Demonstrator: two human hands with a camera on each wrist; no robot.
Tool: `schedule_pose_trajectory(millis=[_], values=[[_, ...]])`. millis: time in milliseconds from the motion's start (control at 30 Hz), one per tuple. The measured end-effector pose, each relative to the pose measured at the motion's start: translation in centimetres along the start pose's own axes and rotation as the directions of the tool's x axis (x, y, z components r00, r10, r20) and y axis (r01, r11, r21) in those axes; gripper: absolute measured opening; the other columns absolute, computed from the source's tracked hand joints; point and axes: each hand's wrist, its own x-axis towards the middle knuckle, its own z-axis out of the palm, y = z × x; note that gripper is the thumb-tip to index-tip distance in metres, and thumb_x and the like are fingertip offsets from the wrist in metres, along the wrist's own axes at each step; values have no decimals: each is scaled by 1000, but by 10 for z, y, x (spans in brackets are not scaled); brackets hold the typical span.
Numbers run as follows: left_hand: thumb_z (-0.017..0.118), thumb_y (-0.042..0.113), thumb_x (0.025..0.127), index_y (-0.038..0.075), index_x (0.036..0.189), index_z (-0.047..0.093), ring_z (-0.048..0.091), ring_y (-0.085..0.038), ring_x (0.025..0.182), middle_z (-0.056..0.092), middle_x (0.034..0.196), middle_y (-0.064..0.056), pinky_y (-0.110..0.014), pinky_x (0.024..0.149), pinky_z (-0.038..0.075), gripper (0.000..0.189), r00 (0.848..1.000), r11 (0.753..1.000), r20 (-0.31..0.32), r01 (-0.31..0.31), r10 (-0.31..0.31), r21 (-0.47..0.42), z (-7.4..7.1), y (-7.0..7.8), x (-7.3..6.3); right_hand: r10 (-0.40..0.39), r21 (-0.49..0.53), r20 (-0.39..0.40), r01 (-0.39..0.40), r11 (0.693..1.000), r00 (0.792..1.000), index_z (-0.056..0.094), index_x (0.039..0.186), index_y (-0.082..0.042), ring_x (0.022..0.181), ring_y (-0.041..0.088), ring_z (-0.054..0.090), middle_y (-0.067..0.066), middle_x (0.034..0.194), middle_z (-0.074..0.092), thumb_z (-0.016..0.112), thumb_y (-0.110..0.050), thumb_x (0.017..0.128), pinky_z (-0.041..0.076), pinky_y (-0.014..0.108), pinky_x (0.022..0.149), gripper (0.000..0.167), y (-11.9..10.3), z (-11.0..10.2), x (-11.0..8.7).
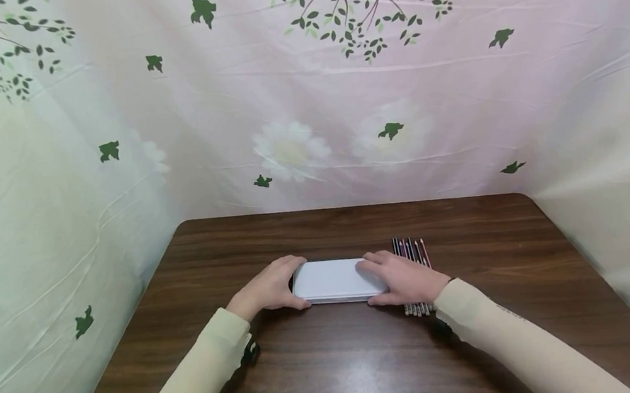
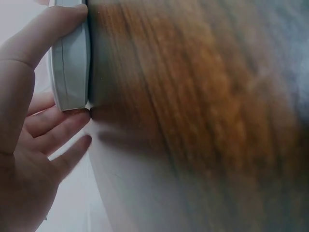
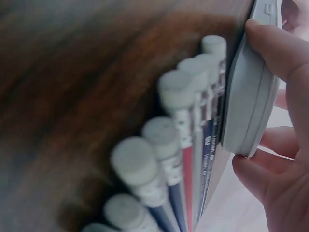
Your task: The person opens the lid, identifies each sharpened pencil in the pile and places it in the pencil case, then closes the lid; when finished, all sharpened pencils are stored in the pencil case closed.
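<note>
A flat white pencil case (image 1: 334, 278) with rounded corners lies closed on the table, its long side across my view. My left hand (image 1: 269, 287) grips its left end, thumb along the near side and fingers round the far side. At the other end, my right hand (image 1: 408, 277) holds it with the thumb on the near edge and fingers over the top. In the right wrist view, a seam and a small catch show on the case's side (image 3: 251, 92). Several pencils (image 1: 409, 252) lie in a row just right of it, partly hidden under my right hand.
White erasers (image 3: 177, 89) cap the pencils' near ends. The dark brown wooden table (image 1: 331, 359) has rounded far corners. A pale cloth (image 1: 316, 95) printed with leaves, birds and flowers hangs behind the table and along both sides.
</note>
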Motion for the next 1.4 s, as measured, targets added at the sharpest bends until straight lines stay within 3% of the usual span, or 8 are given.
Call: schedule_pose_trajectory(millis=[600,833,1033,1233,1400], values=[[97,40,72,1,145,54,60,-23,120,61,139,-12,-42,106,54,93,996,995,-47,-83,80,-53,3,-5,3,10,150,59,-19,988,998,61,141,-11,109,21,64,2,129,67,78,-47,91,58,37,88,63,8,-17,6],[98,36,70,1,147,52,58,-24,126,60,143,-12,-44,109,51,96,996,990,-63,-65,58,-122,3,-11,4,-11,199,79,-5,980,997,59,144,-8,105,13,66,4,135,66,73,-48,97,58,36,89,64,8,-23,8],[100,41,69,4,153,47,57,-24,131,58,147,-10,-46,113,49,106,999,973,-39,4,-13,-229,4,-19,-2,8,226,93,-29,974,996,59,143,-11,104,9,65,3,139,65,67,-49,101,58,34,89,57,8,-24,5],[101,37,69,13,141,58,62,-19,120,66,131,1,-44,107,52,88,998,940,-33,31,-45,-340,4,-26,-6,23,195,39,-30,980,999,66,133,-17,115,12,64,-1,136,66,65,-49,103,58,38,96,45,11,-26,1],[101,35,69,9,138,61,62,-22,121,66,130,-1,-45,108,53,83,997,929,-41,51,-71,-367,4,-29,-8,13,200,-25,-7,980,1000,71,125,-17,104,8,65,-5,124,69,65,-43,104,59,35,90,34,13,-31,2]])
